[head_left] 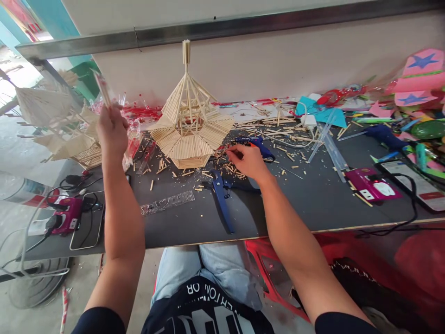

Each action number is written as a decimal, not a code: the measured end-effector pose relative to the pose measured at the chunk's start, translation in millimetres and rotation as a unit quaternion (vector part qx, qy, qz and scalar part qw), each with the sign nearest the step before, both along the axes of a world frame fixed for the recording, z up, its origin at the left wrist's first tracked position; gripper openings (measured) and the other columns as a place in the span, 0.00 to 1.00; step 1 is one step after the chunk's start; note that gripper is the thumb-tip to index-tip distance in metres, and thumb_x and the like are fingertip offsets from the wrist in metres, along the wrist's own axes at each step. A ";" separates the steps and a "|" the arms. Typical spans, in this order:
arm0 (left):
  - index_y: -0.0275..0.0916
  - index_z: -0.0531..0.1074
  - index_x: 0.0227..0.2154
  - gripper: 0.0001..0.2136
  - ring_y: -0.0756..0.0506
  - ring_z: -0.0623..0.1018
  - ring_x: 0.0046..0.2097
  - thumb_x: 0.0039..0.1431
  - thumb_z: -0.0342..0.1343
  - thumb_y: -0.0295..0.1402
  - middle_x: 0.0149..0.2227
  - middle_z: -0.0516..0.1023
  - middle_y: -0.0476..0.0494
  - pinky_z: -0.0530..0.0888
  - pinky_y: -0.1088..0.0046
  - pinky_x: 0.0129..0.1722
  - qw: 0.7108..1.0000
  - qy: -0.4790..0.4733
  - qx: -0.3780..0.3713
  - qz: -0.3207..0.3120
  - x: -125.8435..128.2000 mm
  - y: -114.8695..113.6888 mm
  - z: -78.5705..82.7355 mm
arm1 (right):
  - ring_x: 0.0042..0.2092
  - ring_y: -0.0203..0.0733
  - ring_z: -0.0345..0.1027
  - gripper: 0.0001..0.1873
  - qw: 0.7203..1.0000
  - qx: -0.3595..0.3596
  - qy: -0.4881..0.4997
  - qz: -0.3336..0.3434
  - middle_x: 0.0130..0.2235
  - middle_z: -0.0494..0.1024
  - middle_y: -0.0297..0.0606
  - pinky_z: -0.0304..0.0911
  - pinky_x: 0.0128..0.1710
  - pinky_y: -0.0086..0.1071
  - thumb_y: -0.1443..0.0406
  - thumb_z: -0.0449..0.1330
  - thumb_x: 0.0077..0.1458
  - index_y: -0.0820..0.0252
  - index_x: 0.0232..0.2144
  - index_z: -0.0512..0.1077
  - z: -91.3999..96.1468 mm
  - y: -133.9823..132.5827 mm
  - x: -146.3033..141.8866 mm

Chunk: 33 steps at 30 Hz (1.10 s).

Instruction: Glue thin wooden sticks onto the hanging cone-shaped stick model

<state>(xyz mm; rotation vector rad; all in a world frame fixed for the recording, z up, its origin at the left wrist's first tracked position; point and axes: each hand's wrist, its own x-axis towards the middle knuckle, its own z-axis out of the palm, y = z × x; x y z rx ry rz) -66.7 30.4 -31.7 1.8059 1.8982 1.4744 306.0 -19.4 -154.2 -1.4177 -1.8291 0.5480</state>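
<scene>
The person's left hand [111, 130] was raised off the dark table [295, 204] at about ten o'clock in the view, its fingers closed around a pale stick [103, 89] that stood up from the fist. Motion blur made it impossible to tell whether it was one stick or several. The right hand [247, 160] lay low at the table's centre, palm down and fingers curled among the loose stick offcuts [229, 168]. Whether the fingertips pinched any piece could not be told. The blue glue gun [260, 145] lay just beside that hand at its one o'clock, touching or nearly touching the knuckles. At the hand's ten o'clock stood the stick lantern model [189, 132], upright with its peak pointing at the wall. A blue cutter [222, 197] rested at the hand's seven o'clock, and a clear ruler [167, 202] lay further round toward eight o'clock, below the model. A pink power strip [372, 184] sat well apart at four o'clock, and a phone [87, 227] lay near the table's edge under the left forearm.
</scene>
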 end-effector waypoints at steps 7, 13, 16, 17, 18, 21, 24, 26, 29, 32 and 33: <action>0.36 0.69 0.43 0.12 0.57 0.54 0.15 0.76 0.45 0.38 0.21 0.56 0.58 0.50 0.77 0.11 0.898 -0.225 0.337 -0.173 39.4 -52.7 17.1 | 0.28 0.43 0.74 0.16 0.998 0.038 0.046 -0.033 0.27 0.80 0.39 0.68 0.33 0.36 0.54 0.57 0.60 0.59 0.35 0.76 -4.1 4.5 1.0; 0.45 0.71 0.49 0.09 0.57 0.69 0.21 0.70 0.56 0.40 0.37 0.76 0.49 0.61 0.76 0.14 0.893 -0.214 0.276 -0.284 77.0 -108.3 -34.8 | 0.27 0.41 0.73 0.18 0.993 0.073 0.071 -0.054 0.26 0.79 0.38 0.69 0.31 0.36 0.50 0.58 0.60 0.59 0.35 0.75 -8.1 5.2 -1.3; 0.46 0.71 0.46 0.11 0.56 0.68 0.21 0.66 0.61 0.41 0.33 0.74 0.51 0.64 0.78 0.17 0.881 -0.249 0.247 -0.317 88.1 -112.6 -43.6 | 0.27 0.40 0.73 0.19 0.991 0.086 0.074 -0.068 0.26 0.78 0.37 0.68 0.30 0.35 0.49 0.58 0.60 0.59 0.34 0.75 -10.6 5.2 -1.7; 0.46 0.70 0.45 0.10 0.56 0.66 0.20 0.66 0.61 0.42 0.31 0.73 0.51 0.62 0.79 0.16 0.879 -0.250 0.241 -0.327 90.8 -111.3 -43.9 | 0.26 0.40 0.72 0.19 0.991 0.090 0.074 -0.072 0.26 0.78 0.37 0.67 0.29 0.35 0.50 0.58 0.61 0.59 0.34 0.75 -11.2 5.2 -1.6; 0.45 0.70 0.44 0.09 0.57 0.65 0.19 0.67 0.59 0.42 0.29 0.72 0.52 0.61 0.79 0.16 0.880 -0.246 0.232 -0.334 93.3 -109.5 -43.7 | 0.26 0.40 0.72 0.18 0.990 0.094 0.073 -0.076 0.25 0.78 0.36 0.67 0.29 0.34 0.50 0.58 0.61 0.59 0.35 0.75 -11.5 5.2 -1.3; 0.44 0.70 0.43 0.07 0.56 0.63 0.19 0.72 0.52 0.40 0.23 0.64 0.54 0.59 0.80 0.16 0.887 -0.228 0.220 -0.338 101.1 -106.7 -43.6 | 0.26 0.39 0.72 0.18 0.989 0.105 0.069 -0.082 0.25 0.77 0.35 0.66 0.29 0.34 0.50 0.59 0.61 0.58 0.35 0.76 -10.8 4.7 -0.7; 0.44 0.71 0.42 0.07 0.56 0.57 0.18 0.73 0.50 0.39 0.20 0.57 0.57 0.57 0.80 0.16 0.884 -0.236 0.213 -0.343 110.5 -111.3 -47.6 | 0.26 0.39 0.72 0.18 0.988 0.114 0.065 -0.083 0.25 0.77 0.35 0.67 0.30 0.34 0.50 0.59 0.61 0.58 0.35 0.75 -8.2 3.5 -1.0; 0.43 0.70 0.38 0.08 0.56 0.56 0.18 0.73 0.51 0.38 0.20 0.55 0.57 0.57 0.79 0.16 0.885 -0.241 0.210 -0.339 116.2 -116.6 -50.5 | 0.27 0.39 0.73 0.17 0.987 0.125 0.064 -0.081 0.26 0.78 0.35 0.68 0.31 0.35 0.51 0.59 0.62 0.58 0.35 0.75 -6.3 2.5 -1.6; 0.42 0.66 0.30 0.12 0.56 0.56 0.18 0.71 0.54 0.39 0.20 0.55 0.56 0.55 0.77 0.17 0.889 -0.250 0.198 -0.327 122.4 -121.6 -49.6 | 0.27 0.39 0.74 0.15 0.983 0.153 0.069 -0.074 0.25 0.77 0.35 0.69 0.32 0.35 0.53 0.58 0.63 0.58 0.35 0.76 -4.5 1.3 -2.3; 0.41 0.61 0.26 0.17 0.55 0.55 0.18 0.69 0.57 0.42 0.19 0.54 0.57 0.53 0.75 0.18 0.895 -0.241 0.162 -0.338 126.8 -119.1 -43.1 | 0.27 0.39 0.74 0.15 0.979 0.169 0.074 -0.082 0.26 0.77 0.35 0.69 0.32 0.34 0.54 0.57 0.63 0.58 0.35 0.76 -4.7 1.4 -2.4; 0.41 0.59 0.25 0.19 0.55 0.55 0.19 0.67 0.58 0.43 0.19 0.54 0.57 0.52 0.75 0.18 0.898 -0.232 0.152 -0.343 128.1 -116.9 -41.1 | 0.27 0.39 0.73 0.15 0.978 0.172 0.074 -0.087 0.27 0.78 0.35 0.69 0.31 0.34 0.54 0.57 0.64 0.58 0.36 0.76 -5.1 1.6 -2.3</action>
